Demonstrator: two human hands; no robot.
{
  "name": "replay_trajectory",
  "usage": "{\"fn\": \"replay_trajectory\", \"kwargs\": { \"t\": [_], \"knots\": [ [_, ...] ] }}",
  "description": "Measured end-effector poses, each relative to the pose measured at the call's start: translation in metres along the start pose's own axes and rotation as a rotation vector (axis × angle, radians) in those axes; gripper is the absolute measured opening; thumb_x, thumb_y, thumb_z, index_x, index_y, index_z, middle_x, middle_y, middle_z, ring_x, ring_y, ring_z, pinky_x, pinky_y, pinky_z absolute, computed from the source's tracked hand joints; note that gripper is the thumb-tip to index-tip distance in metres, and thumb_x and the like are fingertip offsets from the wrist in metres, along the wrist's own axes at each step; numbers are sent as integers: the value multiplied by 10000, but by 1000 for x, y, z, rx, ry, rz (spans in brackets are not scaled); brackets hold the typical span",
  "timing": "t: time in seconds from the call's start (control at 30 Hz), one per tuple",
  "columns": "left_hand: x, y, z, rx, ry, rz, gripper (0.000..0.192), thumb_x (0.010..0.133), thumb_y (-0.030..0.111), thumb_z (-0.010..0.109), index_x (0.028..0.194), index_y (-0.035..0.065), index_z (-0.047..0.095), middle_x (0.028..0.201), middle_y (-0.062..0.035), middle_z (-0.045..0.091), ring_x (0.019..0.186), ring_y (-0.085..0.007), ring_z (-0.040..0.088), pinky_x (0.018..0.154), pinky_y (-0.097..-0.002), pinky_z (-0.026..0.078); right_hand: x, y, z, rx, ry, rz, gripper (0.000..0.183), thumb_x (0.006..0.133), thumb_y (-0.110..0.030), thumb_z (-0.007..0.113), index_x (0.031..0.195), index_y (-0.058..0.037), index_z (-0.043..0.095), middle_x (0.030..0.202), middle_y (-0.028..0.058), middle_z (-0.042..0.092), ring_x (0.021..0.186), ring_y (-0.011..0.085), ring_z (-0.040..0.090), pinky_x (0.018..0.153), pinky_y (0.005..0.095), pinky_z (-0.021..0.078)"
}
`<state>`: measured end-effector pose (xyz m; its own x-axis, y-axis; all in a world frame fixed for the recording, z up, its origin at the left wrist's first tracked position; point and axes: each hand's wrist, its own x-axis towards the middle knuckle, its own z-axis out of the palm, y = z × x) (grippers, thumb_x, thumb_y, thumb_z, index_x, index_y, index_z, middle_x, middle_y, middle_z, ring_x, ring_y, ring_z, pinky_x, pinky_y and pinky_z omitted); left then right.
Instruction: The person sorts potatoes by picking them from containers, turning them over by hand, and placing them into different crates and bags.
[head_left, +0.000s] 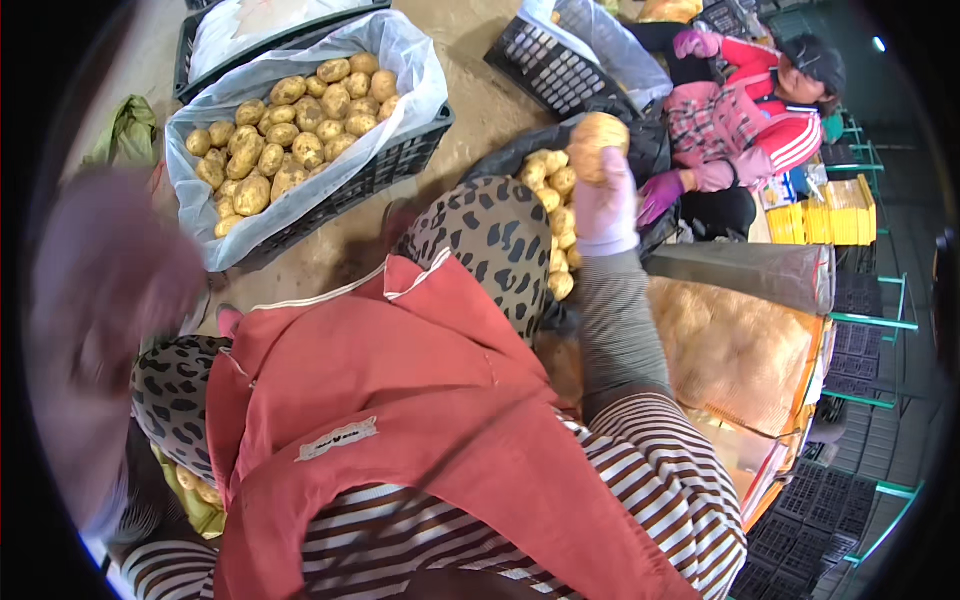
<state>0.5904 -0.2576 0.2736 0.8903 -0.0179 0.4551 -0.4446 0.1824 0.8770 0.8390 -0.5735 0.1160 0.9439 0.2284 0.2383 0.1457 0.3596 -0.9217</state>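
My right hand (606, 199), in a pale lilac glove, holds up a large tan potato (600, 146) above an open black bag (510, 154) of potatoes by my right knee. At the left edge my left hand (124, 277) is a large, blurred purplish shape; its fingers and anything in it cannot be made out. In front of me, to the left, a black plastic crate (352, 187) lined with translucent plastic film (416, 67) is heaped with soil-marked potatoes (281, 135). More potatoes show in a yellow-green bag (199, 517) at lower left.
A co-worker (750, 120) in purple gloves sits at the upper right, one hand near the black bag. Another lined crate (555, 67) stands tilted beyond, a covered crate (262, 37) at upper left. A filled mesh sack (735, 345) and yellow crates (825, 214) are on the right.
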Motion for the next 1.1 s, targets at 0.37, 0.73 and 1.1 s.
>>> {"fn": "replay_trajectory", "kwargs": {
  "t": [0.37, 0.73, 1.1],
  "knots": [
    [-13, -18, 19, 169, -36, 81, 493, 961, 337, 499, 1267, -43, 426, 1178, -194, 547, 1009, -257, 578, 938, -373, 447, 12, 61, 131, 9, -185, 159, 747, 833, -143, 720, 1421, 84, 319, 1379, 149, 430, 1233, 212, 460, 1008, 324, 417],
    [-35, -13, 4, 226, 28, 125, 437, 957, 337, 487, 1189, -32, 460, 1102, -181, 563, 946, -250, 585, 899, -362, 458, 26, 99, 117, -331, -221, 39, 684, 818, -356, 712, 1301, 83, 506, 1428, 229, 419, 1345, 297, 382, 1109, 363, 304],
    [-54, -17, 4, 227, 86, 165, 392, 953, 338, 475, 1110, -21, 494, 1027, -169, 578, 883, -243, 593, 860, -351, 470, 24, 86, 120, -491, -216, 61, 723, 818, -269, 743, 1373, 56, 415, 1382, 145, 461, 1168, 213, 540, 987, 305, 426]
  ]
}}
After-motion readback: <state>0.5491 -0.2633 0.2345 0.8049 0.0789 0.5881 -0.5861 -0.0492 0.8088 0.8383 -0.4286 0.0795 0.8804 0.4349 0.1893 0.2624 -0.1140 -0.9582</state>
